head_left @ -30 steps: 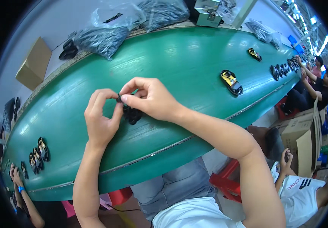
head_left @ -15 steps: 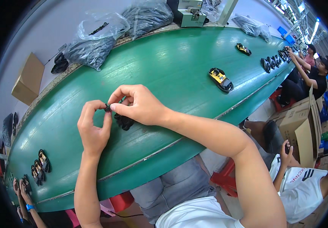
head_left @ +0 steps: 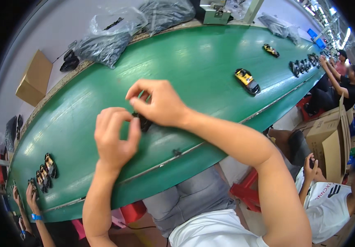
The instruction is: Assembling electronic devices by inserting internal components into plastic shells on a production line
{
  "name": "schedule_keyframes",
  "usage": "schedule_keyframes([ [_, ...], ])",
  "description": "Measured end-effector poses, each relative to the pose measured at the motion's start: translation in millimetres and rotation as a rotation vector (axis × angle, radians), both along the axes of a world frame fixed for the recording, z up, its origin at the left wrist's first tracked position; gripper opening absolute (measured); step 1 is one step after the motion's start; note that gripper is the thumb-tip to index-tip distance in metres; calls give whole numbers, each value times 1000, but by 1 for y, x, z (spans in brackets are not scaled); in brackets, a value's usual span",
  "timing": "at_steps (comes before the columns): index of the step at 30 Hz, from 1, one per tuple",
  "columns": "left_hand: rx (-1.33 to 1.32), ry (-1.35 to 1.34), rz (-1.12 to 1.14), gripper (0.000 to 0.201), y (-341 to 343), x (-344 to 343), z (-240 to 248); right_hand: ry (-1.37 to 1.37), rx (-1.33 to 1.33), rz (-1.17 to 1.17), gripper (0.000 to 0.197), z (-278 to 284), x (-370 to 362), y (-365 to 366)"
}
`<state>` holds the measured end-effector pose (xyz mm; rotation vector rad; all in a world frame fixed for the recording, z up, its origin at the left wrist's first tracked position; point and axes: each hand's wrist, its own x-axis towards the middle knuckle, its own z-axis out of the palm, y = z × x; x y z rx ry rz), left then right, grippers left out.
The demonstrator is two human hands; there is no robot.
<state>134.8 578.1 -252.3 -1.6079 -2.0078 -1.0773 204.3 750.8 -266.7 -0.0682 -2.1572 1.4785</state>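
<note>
The green worktop [head_left: 202, 70] sweeps across the view. At 3 o'clock from the middle of the view stands an open cardboard carton [head_left: 321, 138], with faint printing too small to make out. At 4 o'clock a co-worker wears a white shirt [head_left: 321, 212] with a dark emblem and a line of lettering. A clear bag of dark parts [head_left: 103, 47] slumps over the far edge between 10 and 11 o'clock.

The left hand [head_left: 115, 138], at 9 o'clock, is blurred: fingers curled, thumb making a loop with a clear gap inside. The right hand [head_left: 163, 105], between 10 and 11 o'clock, has thumb and forefinger drawn almost together. Whether either fingertip grip has hold of anything, I cannot tell.

A black-and-yellow housing [head_left: 247, 81] lies apart at 2 o'clock; no writing is readable on it. The cluster of black pieces [head_left: 145, 123] sits on the worktop at 9 o'clock, just below the right hand and partly hidden. The pieces look like light, stiff plastic, probably smooth and a little slippery, best pinched by their outer edges; any thin parts could snap. Smallest is a blurred dark bit [head_left: 177, 152] at 6 o'clock, near the worktop's front edge.
</note>
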Motion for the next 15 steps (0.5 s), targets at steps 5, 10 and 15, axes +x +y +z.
schedule_keyframes([
  [5,-270,58,-545,33,19,74,-8,56,-4,-203,15,6,-17,22],
  [10,-288,52,-384,31,26,69,-12,86,-7,-293,15,-8,-23,33],
  [15,-328,124,-162,27,9,42,-16,169,465,-260,14,2,15,96],
])
